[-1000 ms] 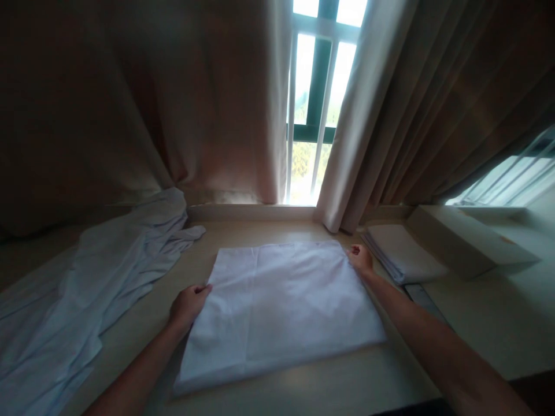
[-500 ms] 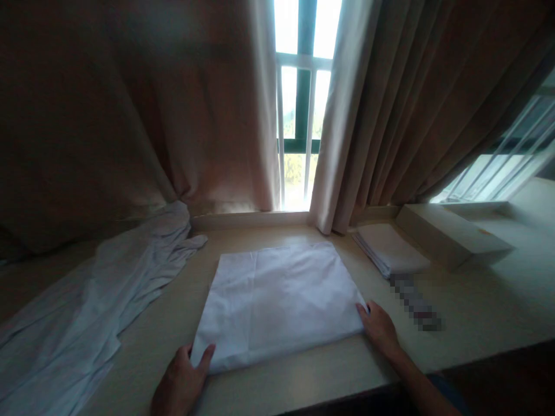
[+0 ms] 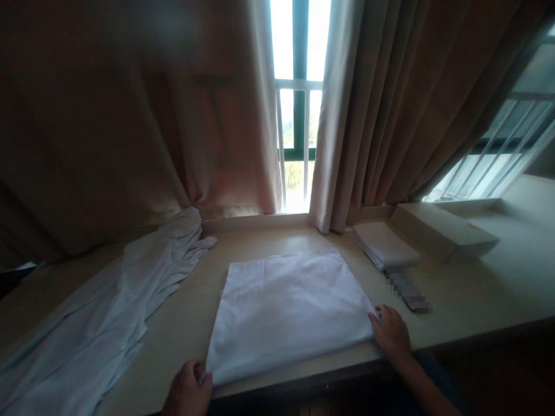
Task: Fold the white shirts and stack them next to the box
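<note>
A white cloth [image 3: 290, 312], folded into a flat, roughly four-sided piece, lies on the pale tabletop [image 3: 165, 352] near its front edge. My left hand [image 3: 188, 388] is closed at the near left corner, with thumb and fingers pinched together on the cloth's edge. At the near right corner, my right hand [image 3: 392, 334] grips the cloth between thumb and fingers. Slight wrinkles run across its upper face.
Left of it spreads a crumpled white cloth [image 3: 130, 294]. At the back right are a smaller folded white cloth [image 3: 384, 244], a blurred-out flat object [image 3: 410, 292] and a pale box [image 3: 442, 228]. Brown curtains [image 3: 381, 115] hang before the window [image 3: 299, 121].
The folded cloth is nearer the table's front edge, with both hands at its near corners. My left thumb has moved from the top face to the corner. The view has shifted slightly.
</note>
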Motion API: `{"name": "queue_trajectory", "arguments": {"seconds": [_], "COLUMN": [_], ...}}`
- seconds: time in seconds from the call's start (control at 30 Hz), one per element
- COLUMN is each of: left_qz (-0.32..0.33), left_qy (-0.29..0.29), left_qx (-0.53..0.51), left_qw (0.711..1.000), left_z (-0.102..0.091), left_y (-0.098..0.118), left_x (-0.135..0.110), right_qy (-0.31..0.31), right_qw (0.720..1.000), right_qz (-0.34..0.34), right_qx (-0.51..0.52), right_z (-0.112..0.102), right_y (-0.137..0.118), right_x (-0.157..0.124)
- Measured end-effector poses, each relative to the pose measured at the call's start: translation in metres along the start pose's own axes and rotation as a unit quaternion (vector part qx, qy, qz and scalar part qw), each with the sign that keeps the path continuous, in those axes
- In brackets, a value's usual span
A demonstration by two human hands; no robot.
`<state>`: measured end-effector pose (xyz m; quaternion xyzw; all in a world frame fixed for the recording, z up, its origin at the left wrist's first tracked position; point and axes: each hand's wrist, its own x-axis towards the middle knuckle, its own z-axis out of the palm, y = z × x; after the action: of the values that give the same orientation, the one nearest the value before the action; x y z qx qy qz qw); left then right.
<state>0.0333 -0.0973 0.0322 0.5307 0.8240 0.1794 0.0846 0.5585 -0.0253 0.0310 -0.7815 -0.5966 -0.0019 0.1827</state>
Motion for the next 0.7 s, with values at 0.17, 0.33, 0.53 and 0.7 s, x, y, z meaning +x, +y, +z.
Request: {"name": "queue_trajectory", "arguments": {"seconds": [0.17, 0.33, 0.53, 0.7], "left_qz": [0.269, 0.421, 0.377, 0.378], "left_qy": [0.09, 0.0, 0.013, 0.032], "left_qx": [0.067, 0.108, 0.137, 0.144], "left_qw": [0.957, 0.9, 0.916, 0.914], "left_z": [0.017, 0.057, 0.07, 0.073], "left_y": [0.093, 0.162, 0.142, 0.139], "left_x": [-0.038, -0.039, -0.032, -0.034], "right_qy": [0.024, -0.097, -0.133, -0.113], "right_qw": [0.978, 0.931, 0.946, 0.976], "right_qz": [-0.203, -0.343, -0.289, -0.187], "right_qx": [0.027, 0.076, 0.054, -0.016], "right_z": [0.004, 0.033, 0.036, 0.024], "right_y": [-0.088, -0.171, -0.13, -0.049], "right_x": [-0.037, -0.069, -0.044, -0.009]}}
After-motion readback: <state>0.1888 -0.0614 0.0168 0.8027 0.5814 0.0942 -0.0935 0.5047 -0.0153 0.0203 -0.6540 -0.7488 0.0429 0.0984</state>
